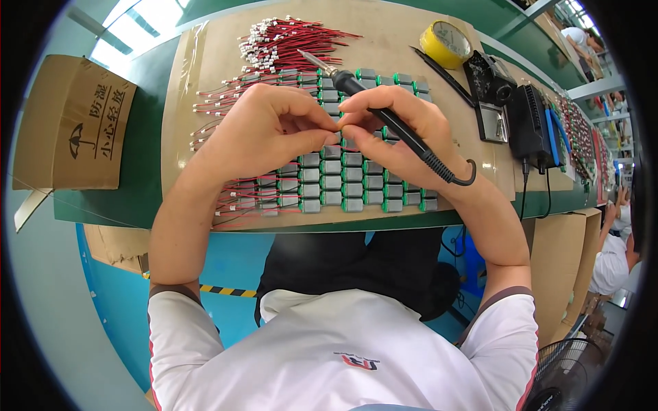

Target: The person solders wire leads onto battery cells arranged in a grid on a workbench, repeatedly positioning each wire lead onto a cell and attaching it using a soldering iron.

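My left hand is closed in a pinch above the middle of the board, its thumb and index fingertips meeting at something too small to make out. Fingertip to fingertip with it, my right hand is closed around a black soldering iron. The iron lies slantwise across the fingers, with its metal tip pointing up and left, away from the pinch. Beneath both hands spread rows of small grey battery cells with green ends. Red and black leads with white connectors run out from the left side of the rows.
A heap of red wires with white plugs lies at the far side of the cardboard sheet. To the right are yellow tape, a black pen-like tool, an iron stand and a black box. A carton stands left.
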Tool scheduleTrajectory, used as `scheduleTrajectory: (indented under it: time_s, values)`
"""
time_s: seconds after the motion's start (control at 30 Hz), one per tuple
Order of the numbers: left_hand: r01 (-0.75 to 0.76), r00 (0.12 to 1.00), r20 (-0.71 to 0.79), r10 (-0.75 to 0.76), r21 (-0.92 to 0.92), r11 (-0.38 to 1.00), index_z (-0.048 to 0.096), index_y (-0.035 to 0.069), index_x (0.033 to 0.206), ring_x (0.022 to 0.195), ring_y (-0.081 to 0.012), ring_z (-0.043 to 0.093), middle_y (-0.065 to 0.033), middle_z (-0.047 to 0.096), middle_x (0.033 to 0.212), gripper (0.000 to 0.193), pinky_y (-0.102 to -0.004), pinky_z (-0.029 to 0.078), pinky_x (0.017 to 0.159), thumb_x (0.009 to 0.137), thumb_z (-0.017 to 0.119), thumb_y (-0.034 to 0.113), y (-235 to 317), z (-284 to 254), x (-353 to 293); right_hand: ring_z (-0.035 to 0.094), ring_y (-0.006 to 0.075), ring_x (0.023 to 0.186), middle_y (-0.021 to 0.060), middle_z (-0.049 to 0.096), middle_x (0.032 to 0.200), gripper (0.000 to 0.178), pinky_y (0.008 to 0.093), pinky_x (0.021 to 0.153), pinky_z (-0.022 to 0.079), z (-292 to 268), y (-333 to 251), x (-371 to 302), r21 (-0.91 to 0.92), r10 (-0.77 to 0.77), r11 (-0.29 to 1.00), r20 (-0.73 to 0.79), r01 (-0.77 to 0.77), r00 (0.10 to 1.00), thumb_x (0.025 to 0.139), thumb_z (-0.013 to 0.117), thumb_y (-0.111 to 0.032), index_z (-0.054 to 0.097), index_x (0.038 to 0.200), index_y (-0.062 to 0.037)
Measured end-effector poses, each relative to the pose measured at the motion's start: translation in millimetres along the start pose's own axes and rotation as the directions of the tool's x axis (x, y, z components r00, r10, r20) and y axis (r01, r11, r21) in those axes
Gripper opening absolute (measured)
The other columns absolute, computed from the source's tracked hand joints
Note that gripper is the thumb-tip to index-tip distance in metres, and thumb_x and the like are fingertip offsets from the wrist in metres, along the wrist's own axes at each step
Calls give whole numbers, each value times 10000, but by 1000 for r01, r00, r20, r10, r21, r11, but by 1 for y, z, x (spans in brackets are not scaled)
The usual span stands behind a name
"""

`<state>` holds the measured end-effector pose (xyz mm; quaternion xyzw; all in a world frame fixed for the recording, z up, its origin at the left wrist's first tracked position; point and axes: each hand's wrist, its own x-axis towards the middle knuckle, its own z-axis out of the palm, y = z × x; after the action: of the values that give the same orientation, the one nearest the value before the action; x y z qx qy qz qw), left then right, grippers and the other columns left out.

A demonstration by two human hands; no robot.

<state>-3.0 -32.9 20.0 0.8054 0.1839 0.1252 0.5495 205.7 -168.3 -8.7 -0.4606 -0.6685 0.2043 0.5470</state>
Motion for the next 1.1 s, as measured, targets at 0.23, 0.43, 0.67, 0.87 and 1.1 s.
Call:
scheduleTrajectory:
  time_s: [0.23,0.43,0.67,0.87,1.1]
  values:
    - [55,997,-52,-53,54,997,782,-37,992,767,-71,691,-23,753,867,70,-241,570,698,942,810,3,-2,-2,1,785,148,879,84,801,990,251,285,797,639,-13,5,3,-105,-70,992,35,73,997,954,800,11,769,1200,-28]
    - [12,999,-54,6,326,945,767,-31,935,704,-84,670,-40,732,776,107,-259,556,672,911,830,52,-10,-8,2,776,183,798,117,819,966,492,302,710,611,-51,0,-8,-177,-99,978,53,107,994,983,824,-119,693,1441,8]
    - [-103,993,-7,115,391,914,726,-32,874,668,-125,655,-68,695,727,117,-288,541,637,890,805,53,-13,-8,2,794,195,761,136,790,888,370,290,690,622,-57,-4,-35,-181,-59,981,78,72,995,958,777,0,731,1316,85]
    - [-55,995,-56,82,374,926,699,-26,862,649,-96,604,-39,665,719,140,-263,498,606,903,800,62,-11,-8,0,804,196,757,156,774,876,309,282,664,633,-55,0,-41,-104,8,995,67,-1,998,941,747,39,750,1242,107]
    - [-58,995,-48,83,385,921,691,-28,852,649,-83,594,-33,659,717,140,-256,489,594,903,792,54,-10,-7,0,797,211,750,168,777,866,297,292,631,616,-57,-1,-40,-129,-6,991,95,19,995,895,755,22,775,1181,99]
